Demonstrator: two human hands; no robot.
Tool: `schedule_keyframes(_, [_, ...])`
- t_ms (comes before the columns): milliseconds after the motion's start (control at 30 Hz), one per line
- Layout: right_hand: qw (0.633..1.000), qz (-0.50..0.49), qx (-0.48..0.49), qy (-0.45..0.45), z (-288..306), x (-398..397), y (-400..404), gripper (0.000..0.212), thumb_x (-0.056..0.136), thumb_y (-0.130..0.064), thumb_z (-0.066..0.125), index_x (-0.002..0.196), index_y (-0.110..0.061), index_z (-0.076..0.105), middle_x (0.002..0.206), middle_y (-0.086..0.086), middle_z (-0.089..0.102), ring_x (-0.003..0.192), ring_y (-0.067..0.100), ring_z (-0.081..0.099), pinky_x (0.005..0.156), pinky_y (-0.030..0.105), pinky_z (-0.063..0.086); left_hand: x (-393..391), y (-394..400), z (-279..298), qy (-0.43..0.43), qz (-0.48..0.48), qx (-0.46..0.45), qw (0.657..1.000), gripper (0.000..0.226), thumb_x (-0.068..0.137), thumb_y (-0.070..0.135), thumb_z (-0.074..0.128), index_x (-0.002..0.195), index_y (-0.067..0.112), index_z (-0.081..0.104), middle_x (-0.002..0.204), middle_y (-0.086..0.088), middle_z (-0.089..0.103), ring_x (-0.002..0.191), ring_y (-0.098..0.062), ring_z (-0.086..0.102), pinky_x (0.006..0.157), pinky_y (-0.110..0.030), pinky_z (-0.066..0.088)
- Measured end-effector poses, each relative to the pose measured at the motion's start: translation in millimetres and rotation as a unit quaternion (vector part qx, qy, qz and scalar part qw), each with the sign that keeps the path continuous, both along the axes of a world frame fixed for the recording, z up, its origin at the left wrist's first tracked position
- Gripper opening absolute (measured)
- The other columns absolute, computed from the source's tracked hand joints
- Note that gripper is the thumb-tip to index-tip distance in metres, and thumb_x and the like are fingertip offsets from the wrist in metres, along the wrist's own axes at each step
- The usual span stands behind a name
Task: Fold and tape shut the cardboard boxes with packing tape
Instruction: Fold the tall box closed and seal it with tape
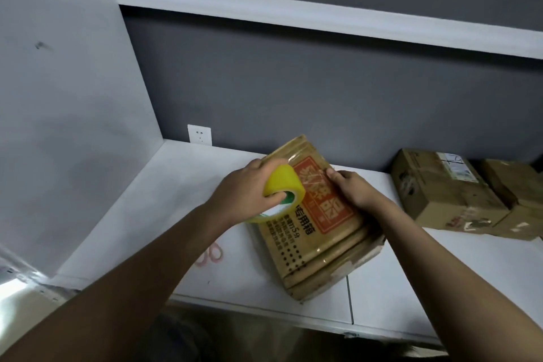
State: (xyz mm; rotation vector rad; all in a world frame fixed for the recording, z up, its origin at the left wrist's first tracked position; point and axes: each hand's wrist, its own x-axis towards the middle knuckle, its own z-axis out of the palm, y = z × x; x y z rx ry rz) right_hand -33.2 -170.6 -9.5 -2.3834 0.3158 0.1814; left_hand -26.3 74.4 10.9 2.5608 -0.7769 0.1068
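Observation:
A brown cardboard box [320,241] with a red printed label lies tilted on the white table [164,200], its top glossy with clear tape. My left hand [244,191] grips a yellow roll of packing tape [283,185] with a green core over the box's left edge. A strip of tape runs from the roll down toward the box. My right hand [352,188] lies on the box's far right side, fingers resting along its edge and holding it steady.
Two more taped cardboard boxes [440,188] stand at the back right of the table. Pink-handled scissors [211,254] lie left of the box, partly under my left forearm. A wall socket [199,134] sits at the back. A white shelf [323,17] runs overhead.

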Motion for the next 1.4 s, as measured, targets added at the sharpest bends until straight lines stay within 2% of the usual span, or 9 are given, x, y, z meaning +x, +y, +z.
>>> schedule_keyframes(167, [0.968, 0.013, -0.231, -0.096, -17.9, -5.5, -23.8, 0.044, 0.102, -0.041, 0.033, 0.139, -0.020, 0.045, 0.137, 0.010, 0.054, 0.122, 0.030, 0.052, 0.096, 0.038, 0.044, 11.0, -30.2, -7.7, 0.031, -0.005, -0.142, 0.989, 0.060, 0.082, 0.042, 0.068, 0.133, 0.032, 0.038, 0.131, 0.002, 0.050, 0.109, -0.026, 0.057, 0.086, -0.036, 0.047])
schedule_keyframes(300, [0.941, 0.135, -0.282, -0.126, -42.0, -26.9, -38.5, 0.071, 0.093, -0.053, 0.021, 0.154, -0.017, 0.018, 0.162, -0.001, 0.008, 0.149, 0.015, 0.010, 0.119, 0.032, 0.014, 20.0, -52.8, -12.5, 0.054, -0.025, -0.164, 0.985, 0.057, 0.082, 0.045, 0.067, 0.131, 0.037, 0.040, 0.129, 0.004, 0.053, 0.111, -0.022, 0.056, 0.090, -0.036, 0.047])
schedule_keyframes(400, [0.950, 0.156, -0.259, -0.082, -52.3, -32.3, -53.8, 0.077, 0.093, -0.056, 0.029, 0.155, -0.019, 0.002, 0.163, 0.000, 0.002, 0.149, 0.010, -0.001, 0.119, 0.028, 0.003, 23.1, -66.7, -18.1, 0.073, -0.055, -0.177, 0.980, 0.061, 0.084, 0.045, 0.066, 0.137, 0.043, 0.036, 0.136, 0.007, 0.050, 0.121, -0.017, 0.051, 0.098, -0.040, 0.046])
schedule_keyframes(533, [0.939, 0.195, -0.257, -0.122, -57.3, -37.1, -54.2, 0.077, 0.093, -0.064, 0.027, 0.154, -0.023, 0.004, 0.162, 0.000, 0.011, 0.146, 0.002, -0.001, 0.118, 0.022, -0.006, 18.7, -90.6, -21.1, 0.058, -0.058, -0.199, 0.976, 0.061, 0.088, 0.040, 0.064, 0.140, 0.038, 0.033, 0.135, 0.008, 0.050, 0.116, -0.008, 0.049, 0.083, -0.006, 0.031])
schedule_keyframes(800, [0.955, 0.177, -0.227, -0.070, -53.9, -34.9, -53.0, 0.082, 0.095, -0.061, 0.035, 0.155, -0.020, -0.005, 0.162, 0.004, 0.002, 0.148, 0.008, 0.000, 0.114, 0.017, -0.008, 21.6, -94.7, 2.9, -0.041, -0.089, -0.007, 0.995, 0.042, 0.089, 0.047, 0.057, 0.122, 0.025, 0.042, 0.113, -0.003, 0.059, 0.099, -0.023, 0.059, 0.075, -0.030, 0.044])
schedule_keyframes(933, [0.953, 0.183, -0.228, -0.075, -51.2, -36.6, -52.2, 0.087, 0.090, -0.069, 0.031, 0.155, -0.022, -0.005, 0.162, 0.000, 0.001, 0.146, 0.003, -0.004, 0.114, 0.018, -0.009, 31.8, -64.0, 28.7, -0.056, -0.122, 0.155, 0.979, 0.038, 0.087, 0.046, 0.058, 0.118, 0.026, 0.050, 0.094, -0.001, 0.065, 0.084, -0.022, 0.061, 0.065, -0.026, 0.041])
schedule_keyframes(1033, [0.943, 0.214, -0.241, -0.087, -53.8, -34.2, -52.6, 0.099, 0.075, -0.087, 0.008, 0.155, -0.028, -0.001, 0.162, -0.009, -0.002, 0.144, -0.002, -0.010, 0.114, 0.019, -0.012, 34.4, -42.2, 25.2, -0.024, -0.143, 0.249, 0.958, 0.025, 0.090, 0.047, 0.053, 0.108, 0.029, 0.051, 0.084, 0.008, 0.056, 0.078, -0.013, 0.060, 0.055, -0.015, 0.038])
schedule_keyframes(1233, [0.943, 0.209, -0.253, -0.064, -54.2, -32.5, -51.2, 0.111, 0.062, -0.093, -0.009, 0.154, -0.031, 0.000, 0.161, -0.013, -0.006, 0.144, -0.001, -0.012, 0.114, 0.022, -0.012, 39.5, -36.6, 13.5, 0.025, -0.157, 0.265, 0.951, 0.030, 0.091, 0.048, 0.051, 0.113, 0.029, 0.048, 0.101, 0.005, 0.062, 0.088, -0.015, 0.064, 0.066, -0.022, 0.050])
schedule_keyframes(1400, [0.949, 0.154, -0.266, -0.065, -53.7, -38.2, -6.4, 0.100, 0.074, -0.080, -0.002, 0.153, -0.019, -0.009, 0.156, -0.005, -0.020, 0.145, 0.009, -0.018, 0.118, 0.030, -0.012, 30.5, -27.1, 11.0, 0.034, -0.110, 0.175, 0.978, 0.039, 0.085, 0.047, 0.061, 0.116, 0.029, 0.045, 0.099, 0.009, 0.060, 0.086, -0.015, 0.063, 0.067, -0.023, 0.049])
